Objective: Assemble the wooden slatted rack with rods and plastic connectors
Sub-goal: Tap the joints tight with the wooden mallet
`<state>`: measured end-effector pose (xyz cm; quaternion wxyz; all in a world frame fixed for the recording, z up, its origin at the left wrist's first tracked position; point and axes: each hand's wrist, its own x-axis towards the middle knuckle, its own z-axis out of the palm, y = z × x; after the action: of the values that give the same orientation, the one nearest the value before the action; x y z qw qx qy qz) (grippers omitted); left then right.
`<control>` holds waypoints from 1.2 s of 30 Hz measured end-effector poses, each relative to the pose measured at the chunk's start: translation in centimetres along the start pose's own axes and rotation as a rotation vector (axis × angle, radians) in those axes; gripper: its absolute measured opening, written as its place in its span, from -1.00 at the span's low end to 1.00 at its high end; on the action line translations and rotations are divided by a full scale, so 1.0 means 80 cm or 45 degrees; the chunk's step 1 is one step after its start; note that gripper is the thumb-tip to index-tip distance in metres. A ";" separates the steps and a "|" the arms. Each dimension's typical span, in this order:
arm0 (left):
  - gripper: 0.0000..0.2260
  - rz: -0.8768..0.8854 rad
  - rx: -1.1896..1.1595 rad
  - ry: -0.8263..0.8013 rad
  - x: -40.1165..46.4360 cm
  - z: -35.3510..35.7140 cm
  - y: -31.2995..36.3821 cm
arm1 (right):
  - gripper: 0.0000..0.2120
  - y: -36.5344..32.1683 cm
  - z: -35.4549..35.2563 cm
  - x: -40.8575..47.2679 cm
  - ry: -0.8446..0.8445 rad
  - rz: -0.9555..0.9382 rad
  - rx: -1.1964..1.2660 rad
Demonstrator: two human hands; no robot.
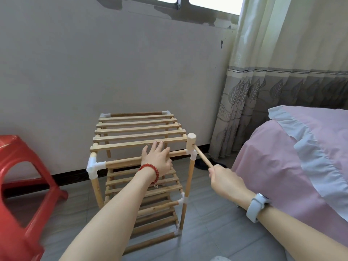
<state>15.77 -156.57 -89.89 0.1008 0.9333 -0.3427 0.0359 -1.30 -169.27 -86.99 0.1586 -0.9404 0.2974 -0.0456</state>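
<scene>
A: On the floor by the wall, head view: the rack (139, 166) stands upright with three slatted tiers fitted between rods and white connectors (94, 165).

B: And the hands?

A: The left hand (157, 160) lies on the top front rod (124, 162), fingers (159, 146) straight and reaching onto the nearest slat; it steadies and grips nothing. The right hand (225, 180) is curled round the handle of a mallet (192, 141), whose head sits just above the near right corner connector (192, 153).

B: Stage of the task?

A: Late, by appearance. All tiers, uprights and corner pieces visible are in place. What is left seems to be seating joints by tapping; whether this corner is fully home cannot be told, and the far joints are partly hidden.

B: Surroundings?

A: A red stool (20, 178) stands at left, and a bed (293, 162) with a pink cover at right, both apart from the rack.
</scene>
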 end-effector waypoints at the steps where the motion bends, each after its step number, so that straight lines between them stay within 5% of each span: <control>1: -0.59 0.028 -0.174 0.060 -0.003 -0.005 -0.005 | -0.72 -0.006 -0.002 0.003 0.040 -0.041 0.083; 5: -0.68 0.080 -0.449 0.818 -0.054 -0.015 -0.055 | -0.76 -0.046 0.001 0.004 0.095 -0.429 0.317; 7: -0.63 -0.221 -0.437 1.079 -0.089 -0.015 -0.092 | -0.76 -0.078 0.006 -0.002 -0.061 -0.577 0.316; 11: -0.34 -0.780 -0.718 0.747 -0.128 -0.011 -0.161 | -0.76 -0.145 -0.007 0.000 -0.110 -0.813 0.381; 13: -0.40 -0.765 -0.858 0.579 -0.130 -0.008 -0.177 | -0.78 -0.180 -0.025 -0.005 0.053 -0.941 0.505; 16: -0.73 -0.718 -0.974 0.610 -0.129 -0.008 -0.181 | -0.85 -0.208 -0.014 -0.024 0.288 -1.050 0.789; 21: -0.86 -0.682 -1.015 0.704 -0.134 0.005 -0.180 | -0.77 -0.198 0.058 -0.045 -0.151 -0.868 0.045; 26: -0.87 -0.654 -1.006 0.733 -0.133 0.010 -0.188 | -0.90 -0.213 0.035 -0.037 0.363 -1.075 0.631; 30: -0.88 -0.671 -1.008 0.758 -0.134 0.012 -0.188 | -0.83 -0.200 0.067 -0.037 -0.183 -0.827 0.061; 34: -0.85 -0.657 -0.981 0.747 -0.133 0.014 -0.193 | -0.88 -0.207 0.044 -0.028 0.257 -0.986 0.583; 36: -0.85 -0.657 -0.975 0.742 -0.132 0.014 -0.195 | -0.88 -0.206 0.045 -0.028 0.258 -0.982 0.643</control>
<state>17.81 -138.52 -95.01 0.5298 0.8351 -0.0490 0.1397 6.52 -154.25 -85.04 0.3241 -0.9051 -0.0799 -0.2635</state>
